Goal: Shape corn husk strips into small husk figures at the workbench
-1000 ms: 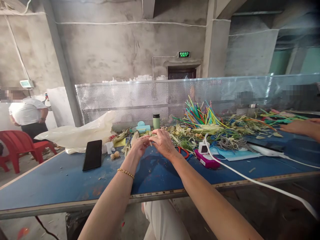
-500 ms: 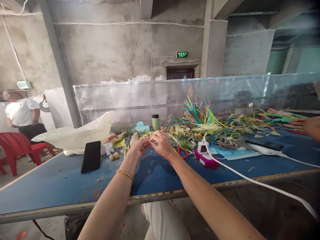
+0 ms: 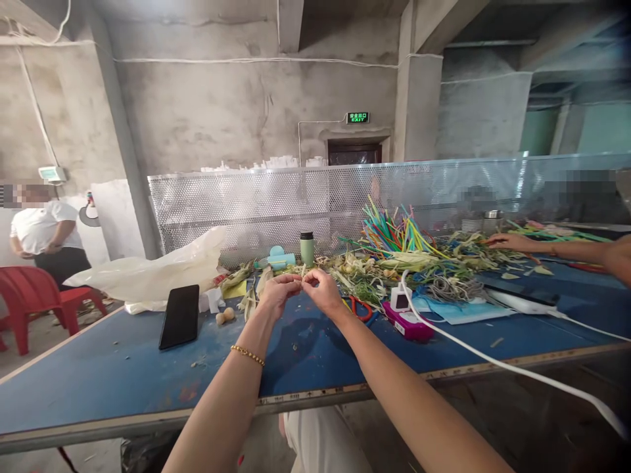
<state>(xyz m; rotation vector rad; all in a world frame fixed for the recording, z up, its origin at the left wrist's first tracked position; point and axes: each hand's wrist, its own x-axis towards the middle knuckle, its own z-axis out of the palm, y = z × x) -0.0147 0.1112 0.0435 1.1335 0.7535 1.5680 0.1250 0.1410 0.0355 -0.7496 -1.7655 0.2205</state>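
Over the blue table [image 3: 113, 374], my left hand [image 3: 279, 293] and my right hand [image 3: 321, 293] meet fingertip to fingertip. Both are closed in a pinch on something small and pale that I cannot make out. Just behind them stands a green bottle [image 3: 306, 249]. Dried corn husks [image 3: 359, 269] lie in a heap behind and to the right of my hands. Two small round wooden balls [image 3: 225, 316] rest left of my left hand. Close to my right wrist lie red-handled scissors [image 3: 362, 309].
A black phone [image 3: 179, 316] and a white plastic bag [image 3: 152, 269] lie at left. On the right are a magenta box [image 3: 408, 320] with a charger, a white cable [image 3: 483, 351], grey cord [image 3: 453, 287] and colourful pipe cleaners [image 3: 394, 230]. A co-worker's hand [image 3: 510, 242] reaches into the husks.
My hands have shifted slightly, and the right fingers now pinch at the left fingertips. The co-worker's hand has reached left into the husks. The view has tilted up a little.
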